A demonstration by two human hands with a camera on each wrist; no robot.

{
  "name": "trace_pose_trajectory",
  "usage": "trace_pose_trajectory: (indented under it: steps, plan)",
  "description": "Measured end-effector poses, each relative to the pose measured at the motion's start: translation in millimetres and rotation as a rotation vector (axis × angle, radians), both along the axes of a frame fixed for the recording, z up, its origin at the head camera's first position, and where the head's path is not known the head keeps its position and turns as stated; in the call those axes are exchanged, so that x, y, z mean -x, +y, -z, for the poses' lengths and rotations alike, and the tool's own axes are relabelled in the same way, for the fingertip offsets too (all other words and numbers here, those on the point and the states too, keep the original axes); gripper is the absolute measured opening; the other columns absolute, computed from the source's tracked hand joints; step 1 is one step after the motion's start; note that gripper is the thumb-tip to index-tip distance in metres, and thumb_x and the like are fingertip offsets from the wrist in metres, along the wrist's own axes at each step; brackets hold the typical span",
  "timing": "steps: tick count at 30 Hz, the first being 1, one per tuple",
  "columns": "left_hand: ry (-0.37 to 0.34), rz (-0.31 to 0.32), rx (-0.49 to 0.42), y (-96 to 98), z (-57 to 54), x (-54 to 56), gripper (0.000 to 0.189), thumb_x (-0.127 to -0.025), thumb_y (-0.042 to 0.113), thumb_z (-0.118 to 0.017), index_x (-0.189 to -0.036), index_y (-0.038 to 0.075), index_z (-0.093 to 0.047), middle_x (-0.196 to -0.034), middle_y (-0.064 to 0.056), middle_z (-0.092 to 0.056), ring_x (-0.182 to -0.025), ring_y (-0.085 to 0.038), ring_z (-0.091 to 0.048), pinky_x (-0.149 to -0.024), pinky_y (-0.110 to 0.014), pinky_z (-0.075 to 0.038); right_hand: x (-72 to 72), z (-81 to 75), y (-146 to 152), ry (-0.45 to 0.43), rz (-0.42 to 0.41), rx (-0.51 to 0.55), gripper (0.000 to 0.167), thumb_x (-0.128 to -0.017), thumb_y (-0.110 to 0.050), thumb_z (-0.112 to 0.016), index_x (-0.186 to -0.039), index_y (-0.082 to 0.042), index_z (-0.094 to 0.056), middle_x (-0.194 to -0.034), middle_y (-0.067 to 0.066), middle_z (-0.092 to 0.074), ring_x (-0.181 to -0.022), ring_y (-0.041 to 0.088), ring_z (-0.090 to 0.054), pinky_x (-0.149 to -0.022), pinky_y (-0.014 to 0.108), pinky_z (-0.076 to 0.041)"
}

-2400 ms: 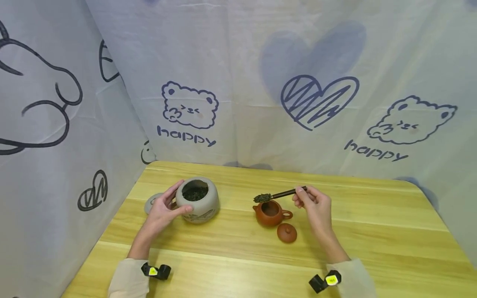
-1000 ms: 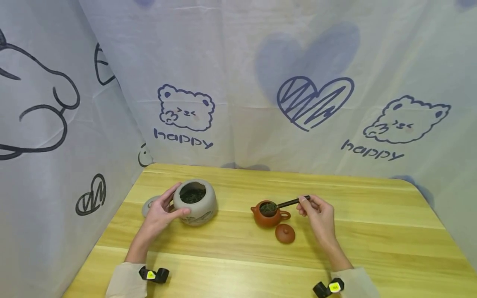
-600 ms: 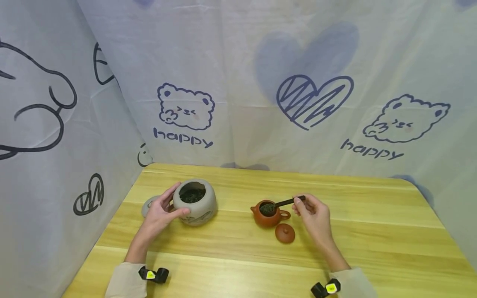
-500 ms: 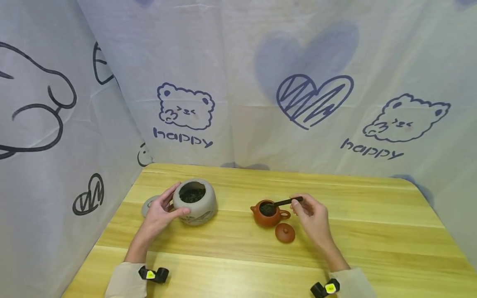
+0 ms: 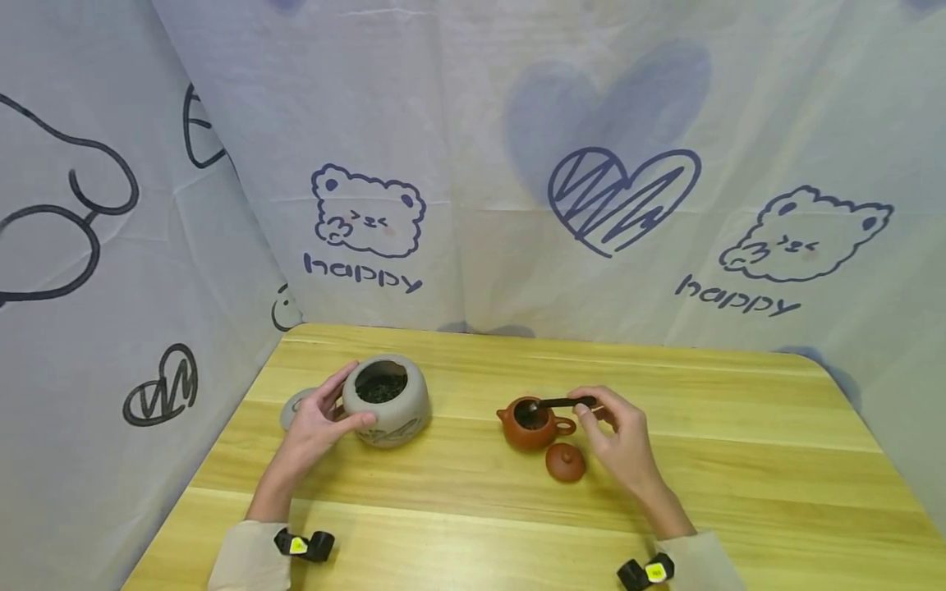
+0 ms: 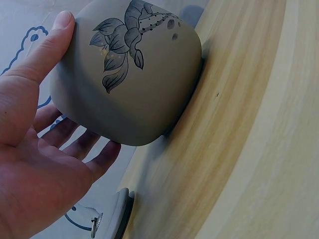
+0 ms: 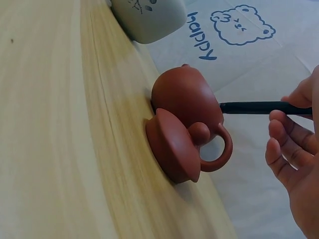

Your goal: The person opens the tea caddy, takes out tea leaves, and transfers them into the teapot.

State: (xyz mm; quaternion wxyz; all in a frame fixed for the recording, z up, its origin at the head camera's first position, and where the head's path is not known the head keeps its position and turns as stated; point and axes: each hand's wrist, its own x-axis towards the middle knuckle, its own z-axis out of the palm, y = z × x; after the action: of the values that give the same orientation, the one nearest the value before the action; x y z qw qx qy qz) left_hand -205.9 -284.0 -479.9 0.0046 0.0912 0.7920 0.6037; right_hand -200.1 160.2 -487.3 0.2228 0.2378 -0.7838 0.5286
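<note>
My left hand holds the side of a round grey tea jar, thumb in front and fingers behind. Dark tea leaves show inside its uncovered mouth. In the left wrist view the jar bears a painted lotus. Between thumb and fingers, my right hand pinches the dark handle of a tea scoop. The scoop's head is inside the mouth of a small reddish-brown teapot, partly hidden by the rim. Some dark leaves are visible in the pot.
The teapot lid lies on the wooden table, just in front of the pot. Behind my left hand the grey jar lid rests on the table, partly covered. A printed cloth hangs along the back and left side.
The heaped scoop has gone from above the teapot down into its mouth and turned, and its leaves are now in the pot. My right hand has shifted slightly left. The left hand stays on the jar.
</note>
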Motion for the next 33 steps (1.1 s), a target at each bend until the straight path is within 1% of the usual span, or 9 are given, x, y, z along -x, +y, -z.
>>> trace_pose_trajectory:
  steps: [4, 6, 10, 13, 16, 21, 24, 29, 33]
  plan:
    - [-0.001, -0.003, 0.003, 0.0, -0.4, 0.2, 0.088, -0.091, 0.008, -0.080, -0.162, 0.005, -0.028, -0.168, -0.014, -0.023, -0.155, -0.031, -0.019, -0.121, -0.044, -0.025, 0.6, 0.0, 0, -0.005, -0.003, 0.089, 0.017, -0.098, 0.010, -0.060, -0.111, 0.007, -0.069, -0.091, 0.014, -0.069, -0.078, 0.012, -0.065, -0.067, 0.018, -0.057]
    - [-0.001, -0.007, 0.005, -0.1, -0.2, 0.7, 0.089, -0.091, 0.009, -0.080, -0.162, 0.005, -0.028, -0.168, -0.013, -0.023, -0.155, -0.031, -0.019, -0.121, -0.043, -0.025, 0.1, -0.9, -1, -0.021, 0.006, 0.149, 0.015, -0.099, 0.009, -0.058, -0.111, 0.008, -0.068, -0.087, 0.017, -0.066, -0.076, 0.009, -0.063, -0.066, 0.019, -0.056]
    - [0.002, -0.003, 0.003, -0.1, -0.4, 0.9, 0.089, -0.091, 0.009, -0.080, -0.162, 0.005, -0.027, -0.168, -0.014, -0.023, -0.155, -0.032, -0.019, -0.121, -0.043, -0.026, -1.9, -4.3, -3, -0.073, 0.037, 0.278, 0.014, -0.102, 0.005, -0.057, -0.110, 0.010, -0.067, -0.085, 0.024, -0.063, -0.073, 0.013, -0.062, -0.064, 0.020, -0.055]
    - [0.003, 0.000, -0.004, 0.6, -0.8, 0.6, 0.089, -0.091, 0.008, -0.080, -0.162, 0.005, -0.027, -0.168, -0.014, -0.024, -0.155, -0.031, -0.019, -0.121, -0.043, -0.026, -3.2, -7.1, -4, -0.126, 0.069, 0.352, 0.016, -0.104, 0.000, -0.058, -0.109, 0.011, -0.068, -0.083, 0.022, -0.064, -0.069, 0.015, -0.061, -0.060, 0.021, -0.054]
    - [0.002, 0.000, -0.007, 1.3, -1.0, 0.2, 0.088, -0.091, 0.007, -0.080, -0.162, 0.005, -0.028, -0.168, -0.013, -0.024, -0.155, -0.030, -0.020, -0.121, -0.044, -0.026, -3.2, -9.1, -3, -0.174, 0.086, 0.402, 0.021, -0.104, -0.005, -0.059, -0.109, 0.014, -0.068, -0.080, 0.018, -0.064, -0.066, 0.016, -0.059, -0.058, 0.022, -0.053]
    - [-0.001, -0.001, -0.001, 0.8, -1.5, -0.3, 0.088, -0.091, 0.007, -0.079, -0.162, 0.005, -0.027, -0.168, -0.014, -0.023, -0.155, -0.031, -0.020, -0.121, -0.045, -0.025, -2.1, -11.1, -4, -0.210, 0.079, 0.448, 0.026, -0.105, -0.009, -0.058, -0.110, 0.015, -0.068, -0.079, 0.014, -0.064, -0.067, 0.014, -0.058, -0.059, 0.020, -0.052]
    - [-0.004, 0.001, -0.002, 0.6, -2.1, -0.6, 0.089, -0.091, 0.007, -0.079, -0.162, 0.005, -0.027, -0.168, -0.014, -0.023, -0.155, -0.031, -0.019, -0.121, -0.045, -0.025, -2.0, -13.2, -8, -0.212, 0.061, 0.472, 0.025, -0.105, -0.008, -0.059, -0.109, 0.015, -0.068, -0.079, 0.012, -0.065, -0.067, 0.015, -0.059, -0.060, 0.020, -0.054]
    - [-0.007, -0.002, -0.007, 0.9, -2.7, -0.7, 0.088, -0.091, 0.007, -0.079, -0.162, 0.005, -0.027, -0.168, -0.013, -0.023, -0.155, -0.031, -0.018, -0.121, -0.044, -0.025, -1.6, -18.0, -18, -0.203, 0.014, 0.497, 0.022, -0.103, -0.004, -0.061, -0.109, 0.017, -0.067, -0.080, 0.014, -0.067, -0.067, 0.018, -0.062, -0.060, 0.023, -0.056]
    - [-0.005, -0.002, -0.006, 1.5, -2.8, -1.1, 0.088, -0.091, 0.007, -0.079, -0.162, 0.004, -0.027, -0.168, -0.013, -0.023, -0.155, -0.031, -0.018, -0.121, -0.043, -0.024, 0.2, -22.0, -27, -0.209, 0.001, 0.504, 0.021, -0.102, -0.003, -0.063, -0.108, 0.016, -0.068, -0.081, 0.015, -0.068, -0.067, 0.020, -0.064, -0.061, 0.024, -0.058]
